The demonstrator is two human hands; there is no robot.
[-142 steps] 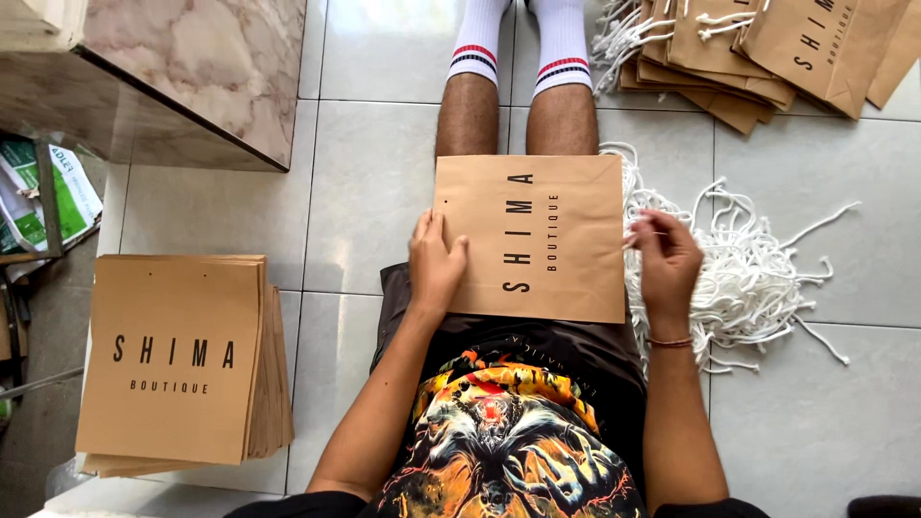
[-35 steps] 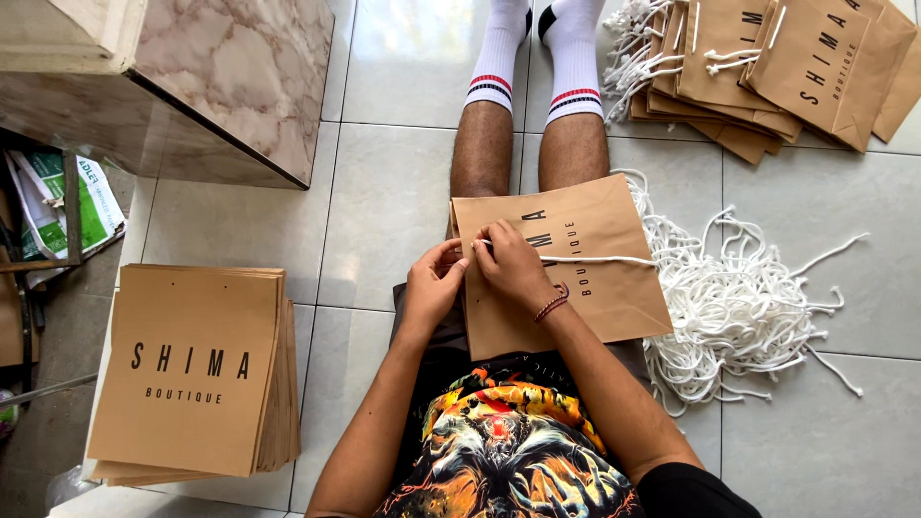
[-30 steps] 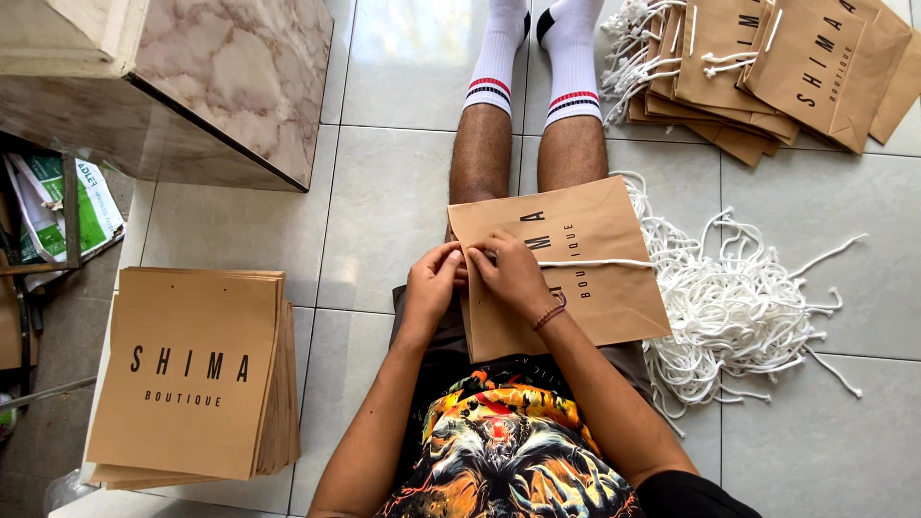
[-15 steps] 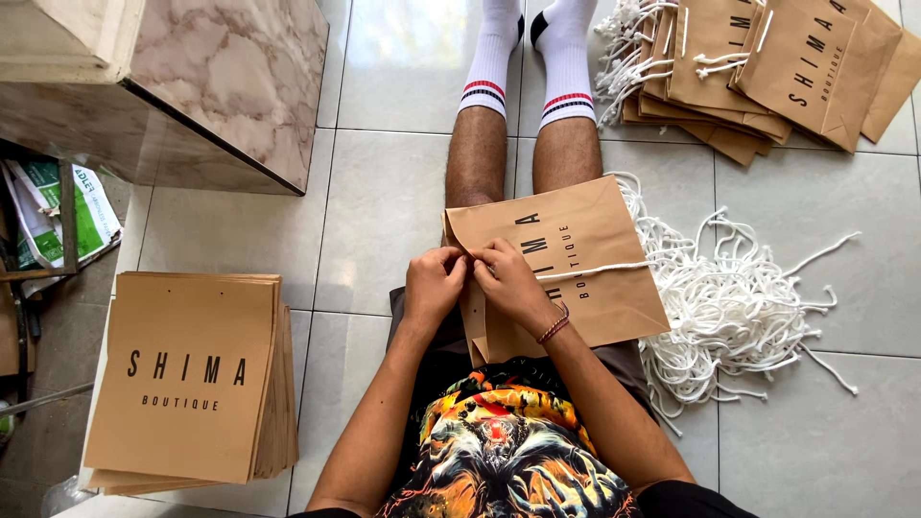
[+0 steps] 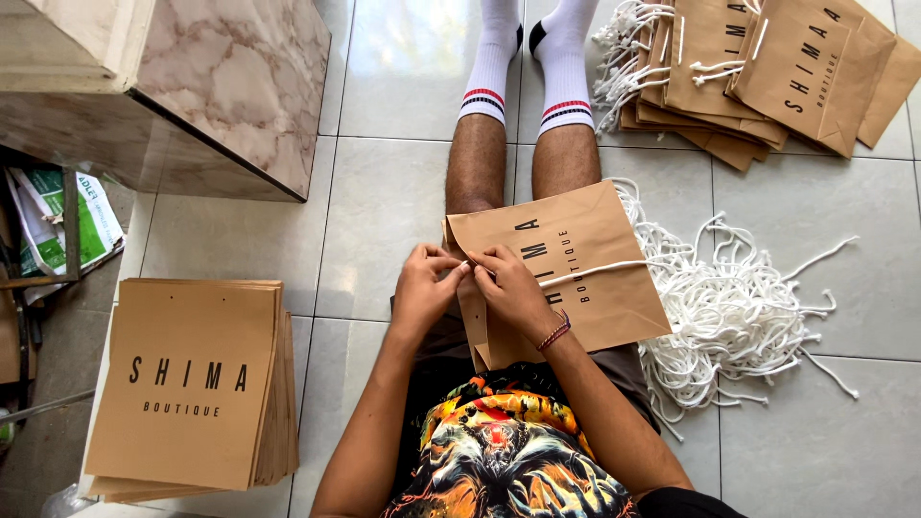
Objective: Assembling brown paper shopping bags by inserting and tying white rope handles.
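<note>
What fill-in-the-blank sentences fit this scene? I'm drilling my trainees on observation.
1. Both the left hand and right hand work at the edge of a brown paper ____.
2. A white ____ lies across it.
3. The stack of flat bags lies on the person's ____ side.

Missing words: bag; cord; left

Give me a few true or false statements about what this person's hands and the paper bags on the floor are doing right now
1. Both hands, left hand and right hand, meet at the edge of the brown paper bag on the lap. True.
2. A white cord lies across that bag. True.
3. The pile of loose cords lies on the person's left. False: on the right.
4. The stack of flat bags on the left has cords fitted. False: none show.
5. Bags with cords lie beyond the feet, right. True.
</note>
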